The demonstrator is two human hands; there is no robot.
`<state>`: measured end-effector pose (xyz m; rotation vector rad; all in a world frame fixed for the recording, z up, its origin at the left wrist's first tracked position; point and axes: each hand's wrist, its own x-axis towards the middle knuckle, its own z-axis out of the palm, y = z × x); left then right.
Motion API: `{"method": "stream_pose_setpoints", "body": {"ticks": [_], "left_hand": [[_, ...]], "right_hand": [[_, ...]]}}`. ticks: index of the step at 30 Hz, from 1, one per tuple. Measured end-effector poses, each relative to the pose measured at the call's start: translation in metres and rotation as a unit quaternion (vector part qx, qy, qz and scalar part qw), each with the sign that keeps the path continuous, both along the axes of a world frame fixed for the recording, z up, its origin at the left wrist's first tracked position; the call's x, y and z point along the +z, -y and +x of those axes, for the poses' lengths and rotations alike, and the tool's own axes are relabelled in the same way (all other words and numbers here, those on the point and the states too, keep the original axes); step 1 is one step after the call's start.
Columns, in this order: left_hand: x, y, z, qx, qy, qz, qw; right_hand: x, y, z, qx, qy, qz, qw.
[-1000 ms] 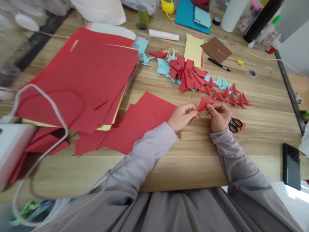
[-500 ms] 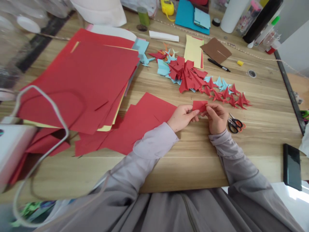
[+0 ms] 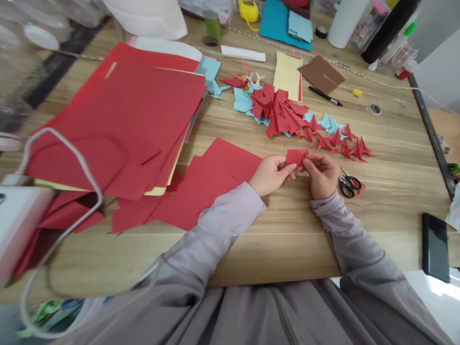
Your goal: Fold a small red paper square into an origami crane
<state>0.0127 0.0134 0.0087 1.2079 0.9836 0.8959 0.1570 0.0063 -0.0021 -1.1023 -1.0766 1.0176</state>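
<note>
Between my two hands is a small folded piece of red paper point(image 3: 296, 157), held a little above the table. My left hand point(image 3: 272, 174) pinches its left part, thumb along the lower edge. The fingers of my right hand point(image 3: 321, 173) close on its right edge. Larger red paper sheets point(image 3: 219, 182) lie to the left of my left hand. Beyond my hands is a pile of folded red paper pieces point(image 3: 276, 110), and small red paper cranes point(image 3: 336, 139) trail off from it to the right. Scissors point(image 3: 350, 185) with black handles rest right beside my right hand.
A tall stack of red sheets point(image 3: 136, 120) fills the left side, near a white cable point(image 3: 88, 167). At the back are yellow paper point(image 3: 287, 76), brown paper point(image 3: 321, 74), a black pen point(image 3: 325, 96) and a yellow tape measure point(image 3: 248, 10). A phone point(image 3: 435, 247) lies at the right edge.
My right thumb has shifted slightly up and left along the edge of the small red paper. Otherwise both hands and the things on the table look the same.
</note>
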Motion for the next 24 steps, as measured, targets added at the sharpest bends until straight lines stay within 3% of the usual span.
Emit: {"method": "stream_pose_setpoints", "body": {"ticks": [10,24], "left_hand": [[0.0041,0.0005,-0.0002,0.006,-0.014,0.0,1.0],[0.003,0.0002,-0.0016,-0.005,-0.025,0.002,1.0]], "right_hand": [[-0.0019,-0.0031,-0.0001,0.046,-0.047,-0.049,0.997],[0.0032,-0.0041,0.0028,0.04,-0.068,-0.109,0.991]]}}
